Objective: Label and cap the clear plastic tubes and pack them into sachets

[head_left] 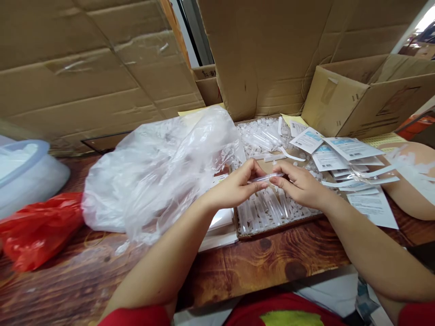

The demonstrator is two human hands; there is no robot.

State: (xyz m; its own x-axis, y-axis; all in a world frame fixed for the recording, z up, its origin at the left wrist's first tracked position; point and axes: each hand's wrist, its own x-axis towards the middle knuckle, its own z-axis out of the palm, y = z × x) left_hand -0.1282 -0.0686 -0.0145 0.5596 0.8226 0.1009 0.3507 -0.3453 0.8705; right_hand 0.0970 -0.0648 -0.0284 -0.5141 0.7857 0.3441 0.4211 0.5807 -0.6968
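Observation:
Between my two hands, a slim clear plastic tube [264, 178] lies almost level. My left hand [243, 181] pinches its left end between thumb and fingers, while my right hand [294, 181] grips the right end the same way. Directly below them sits a shallow cardboard tray [246, 236]. Several similar clear tubes [265, 210] lie side by side in its near part, and more loose tubes and small clear pieces [261, 133] are heaped in its far part. What the tube contains, if anything, I cannot make out.
A large clear plastic bag [163, 167] lies left of the tray, with a red bag [44, 226] and a whitish tub [34, 176] beyond. Printed white packets [350, 149] are piled at right, near a round tan container [413, 199]. Cardboard boxes [340, 99] line the back.

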